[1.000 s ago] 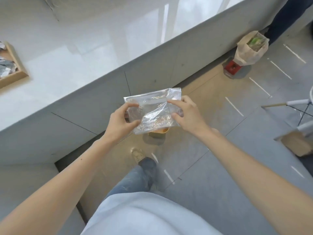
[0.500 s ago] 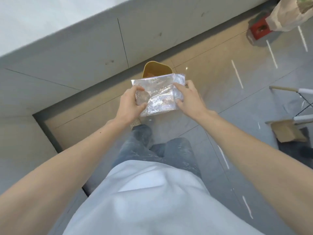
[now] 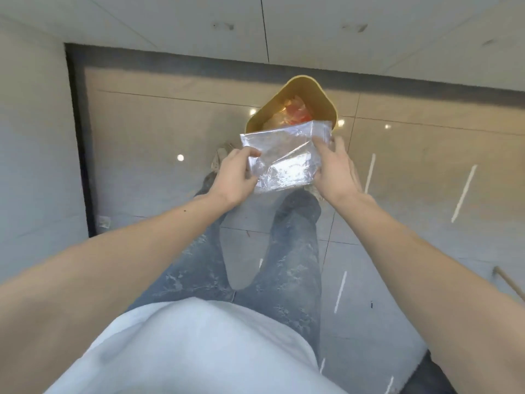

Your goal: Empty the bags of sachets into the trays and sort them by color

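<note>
A clear, crumpled plastic bag (image 3: 287, 157) is held between both hands at mid-frame, above the floor. My left hand (image 3: 234, 177) pinches its left edge with thumb and fingers. Gripping the right edge is my right hand (image 3: 335, 172). The bag looks flat; I cannot tell whether anything is inside. Just beyond it, a yellow bin (image 3: 321, 98) stands on the floor, with red and orange wrappers (image 3: 295, 112) inside. The bag's far edge overlaps the bin's near rim. No trays or sachets are in view.
The grey side of a counter (image 3: 284, 27) runs across the top, with its dark recessed base below. A grey wall panel (image 3: 34, 137) is at the left. My legs in jeans (image 3: 292, 245) stand on the glossy tiled floor, which carries white tape marks (image 3: 463, 191).
My view has tipped down toward the floor, and the counter top and paper bag have left the frame. The bin now shows fully, and both hands with the bag have come closer to its opening.
</note>
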The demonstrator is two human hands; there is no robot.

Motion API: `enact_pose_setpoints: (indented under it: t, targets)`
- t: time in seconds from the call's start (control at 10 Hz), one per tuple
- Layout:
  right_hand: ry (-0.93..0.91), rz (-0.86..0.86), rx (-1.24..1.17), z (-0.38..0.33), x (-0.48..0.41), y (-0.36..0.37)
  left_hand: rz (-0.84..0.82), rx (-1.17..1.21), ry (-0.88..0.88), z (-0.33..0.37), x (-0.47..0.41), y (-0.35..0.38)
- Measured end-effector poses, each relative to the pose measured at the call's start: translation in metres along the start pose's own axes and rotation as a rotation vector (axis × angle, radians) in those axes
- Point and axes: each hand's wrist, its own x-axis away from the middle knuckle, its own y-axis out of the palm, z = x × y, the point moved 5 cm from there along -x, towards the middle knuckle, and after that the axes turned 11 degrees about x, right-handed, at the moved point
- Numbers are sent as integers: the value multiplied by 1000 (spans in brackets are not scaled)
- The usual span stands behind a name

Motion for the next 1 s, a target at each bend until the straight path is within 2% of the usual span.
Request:
enact_pose_setpoints:
  t: [0.1, 0.2, 0.4, 0.7, 0.8, 1.0]
  targets:
    - [-81, -12, 70, 22, -25, 10, 99, 78, -86, -4, -19, 33]
    - [-192, -1, 243, 51, -73, 22, 158, 168, -194, -11, -54, 79]
    - [-271, -22, 425, 70, -148, 41, 194, 231, -286, -28, -108, 120]
    - [-344, -73, 451, 45, -210, 80, 288, 350, -428, -67, -151, 124]
    - [-336, -106, 442, 42, -220, 90, 262, 382, -441, -78, -159, 126]
    - [-323, -153, 427, 40, -221, 96, 84, 394, -453, -81, -165, 145]
